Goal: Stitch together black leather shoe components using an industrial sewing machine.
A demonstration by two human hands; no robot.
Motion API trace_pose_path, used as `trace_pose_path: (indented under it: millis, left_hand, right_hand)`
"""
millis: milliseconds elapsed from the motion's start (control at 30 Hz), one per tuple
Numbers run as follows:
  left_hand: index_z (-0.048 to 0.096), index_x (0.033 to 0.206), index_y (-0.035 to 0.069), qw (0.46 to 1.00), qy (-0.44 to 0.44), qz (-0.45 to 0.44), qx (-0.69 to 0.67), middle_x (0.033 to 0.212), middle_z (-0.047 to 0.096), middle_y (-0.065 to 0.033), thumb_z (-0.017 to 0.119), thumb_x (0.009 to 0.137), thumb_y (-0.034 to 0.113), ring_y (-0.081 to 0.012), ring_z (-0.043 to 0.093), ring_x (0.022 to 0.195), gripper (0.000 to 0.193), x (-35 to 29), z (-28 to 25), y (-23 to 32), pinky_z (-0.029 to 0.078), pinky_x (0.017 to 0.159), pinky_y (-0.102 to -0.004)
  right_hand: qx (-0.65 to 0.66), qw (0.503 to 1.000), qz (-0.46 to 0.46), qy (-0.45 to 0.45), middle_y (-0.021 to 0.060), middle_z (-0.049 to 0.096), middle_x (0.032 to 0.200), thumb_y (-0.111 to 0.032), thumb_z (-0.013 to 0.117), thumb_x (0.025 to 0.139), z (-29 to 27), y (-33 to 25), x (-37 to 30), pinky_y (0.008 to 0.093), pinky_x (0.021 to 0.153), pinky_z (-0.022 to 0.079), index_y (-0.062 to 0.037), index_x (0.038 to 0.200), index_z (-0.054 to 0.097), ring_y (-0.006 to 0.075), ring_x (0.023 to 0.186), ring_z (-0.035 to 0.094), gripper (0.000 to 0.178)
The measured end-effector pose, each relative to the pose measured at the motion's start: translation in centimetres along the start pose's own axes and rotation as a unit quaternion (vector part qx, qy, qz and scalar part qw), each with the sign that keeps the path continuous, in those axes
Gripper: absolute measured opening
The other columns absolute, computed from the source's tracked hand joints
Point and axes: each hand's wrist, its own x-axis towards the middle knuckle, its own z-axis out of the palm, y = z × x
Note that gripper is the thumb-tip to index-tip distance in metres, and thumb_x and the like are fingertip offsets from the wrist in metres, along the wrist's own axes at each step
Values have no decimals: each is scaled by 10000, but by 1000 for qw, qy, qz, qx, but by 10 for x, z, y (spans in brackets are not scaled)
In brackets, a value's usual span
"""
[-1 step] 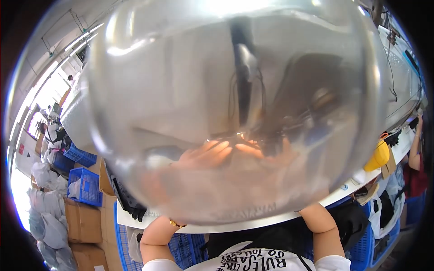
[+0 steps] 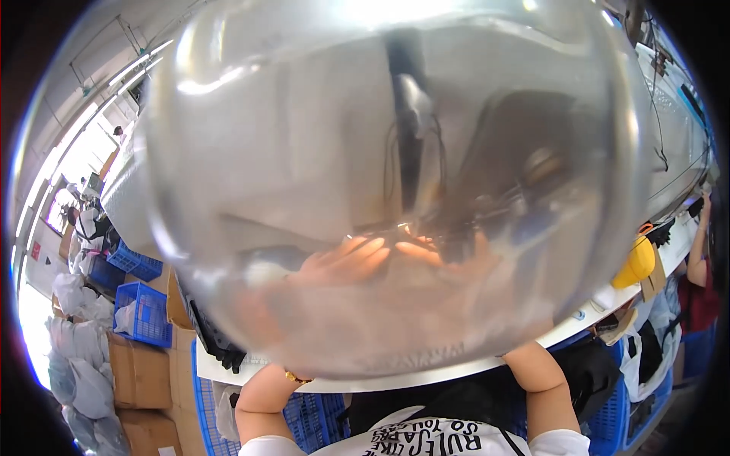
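Observation:
A big see-through, curved, hazy sheet [image 2: 304,167] with bright glare along its edges fills the middle of the view. Behind it, over the white worktop [image 2: 426,382], both my hands appear blurred. My left hand [image 2: 342,262] comes in from the left, its fingers bent together toward the middle. My right hand [image 2: 437,254] meets it from the other side, fingertips close to the left ones. Small bright glints and something dark lie between and just beyond the fingertips; what they grip is too blurred to name. A gold-coloured bracelet [image 2: 298,378] circles my left wrist.
A dark upright post [image 2: 409,137] with hanging cables stands behind the sheet. Left are blue crates [image 2: 144,315], cardboard boxes [image 2: 141,372] and plastic bags [image 2: 80,334]. On the right, a yellow container [image 2: 637,262] is near another person's arm [image 2: 698,243]. Blue crates also stand below the worktop.

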Motion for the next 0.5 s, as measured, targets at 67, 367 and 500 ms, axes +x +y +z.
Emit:
trace_pose_path:
  millis: [67, 367, 500]
  left_hand:
    - [581, 943, 21, 1000, -3, -3, 19, 1001, 554, -94, 665, 677, 37, -304, 540, 978, 279, 0, -6, 3, 463, 789, -396]
    - [594, 945, 29, 998, -22, -52, -9, 986, 567, -89, 665, 657, 53, -274, 551, 961, 297, 24, -26, 13, 475, 803, -378]
    - [599, 962, 38, 998, -48, -32, 16, 986, 578, -89, 658, 675, 73, -261, 558, 949, 296, 20, -26, 11, 482, 804, -356]
  right_hand:
    - [-22, 1000, -14, -5, 94, 638, 937, -103, 632, 727, -3, -3, 2, 364, 842, 435, -80, 971, 643, 247, 868, 603, 245]
    - [-1, 999, 9, -36, 98, 616, 1010, -83, 605, 738, 3, 5, -3, 369, 853, 439, -102, 1015, 629, 256, 931, 585, 279]
    - [-115, 990, -42, -68, 106, 604, 1025, -61, 579, 725, 4, 5, -7, 372, 811, 470, -126, 1045, 612, 262, 924, 592, 328]
